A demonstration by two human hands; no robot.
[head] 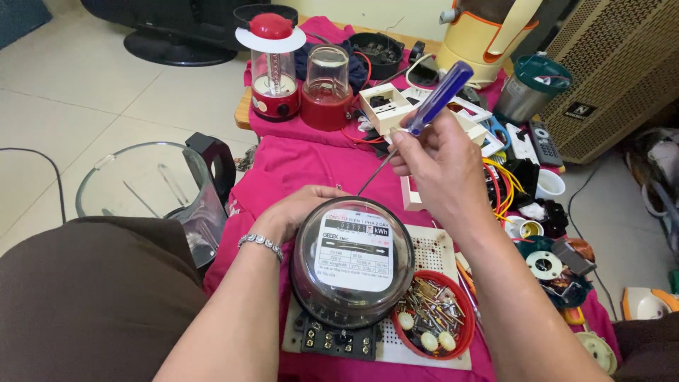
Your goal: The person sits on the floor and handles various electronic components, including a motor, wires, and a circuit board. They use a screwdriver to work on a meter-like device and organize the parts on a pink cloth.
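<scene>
far left: glass blender jug point(145, 189) with a black handle, sitting on the floor beside the pink cloth point(297, 166)
left hand point(293, 211): bracelet on the wrist, fingers curled round the upper-left edge of the meter, gripping it
centre: round electricity meter point(351, 262) with a clear dome cover, lying on a white perforated board point(435, 249) at bottom centre of the frame
upper middle: red lantern point(273, 67) and a red-based jar point(327, 88) side by side
right hand point(442, 166): fingers shut tight on the blue-handled screwdriver point(424, 106), shaft angled down-left, tip just at the meter's top rim
lower right: red bowl point(433, 315) full of screws, touching the meter
far right: messy pile of wires point(503, 185) and a remote point(544, 143)
</scene>
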